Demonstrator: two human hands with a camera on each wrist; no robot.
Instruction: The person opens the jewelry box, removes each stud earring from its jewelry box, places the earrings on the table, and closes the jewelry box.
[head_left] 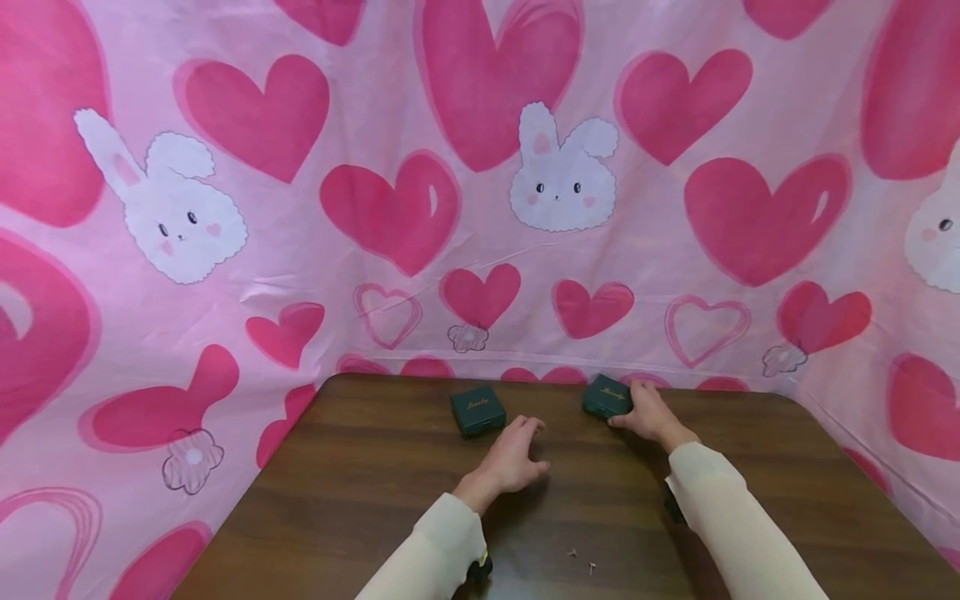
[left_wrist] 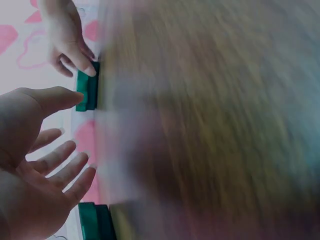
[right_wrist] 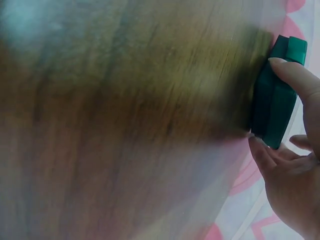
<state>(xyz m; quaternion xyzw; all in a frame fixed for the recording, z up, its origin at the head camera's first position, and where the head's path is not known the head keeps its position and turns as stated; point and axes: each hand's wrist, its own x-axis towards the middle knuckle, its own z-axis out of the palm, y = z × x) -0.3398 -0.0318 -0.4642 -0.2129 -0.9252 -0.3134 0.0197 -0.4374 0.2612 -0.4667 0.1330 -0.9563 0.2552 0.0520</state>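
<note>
At the far edge of the table, my right hand [head_left: 654,412] holds a dark green jewelry box [head_left: 606,396] with gold lettering on its lid. The right wrist view shows the thumb on the front of this box [right_wrist: 276,100] and the fingers round one end. A second green jewelry box [head_left: 478,411] sits shut to the left. My left hand [head_left: 510,461] hovers over the table between the two boxes, slightly nearer me. Its fingers are spread and hold nothing, as the left wrist view shows of the left hand [left_wrist: 47,155].
Two tiny pale pieces, perhaps earrings, lie near the table's front: one small piece [head_left: 572,552] and another [head_left: 592,568]. Pink cloth [head_left: 480,250] with hearts and rabbits hangs behind and beside the brown wooden table [head_left: 337,500].
</note>
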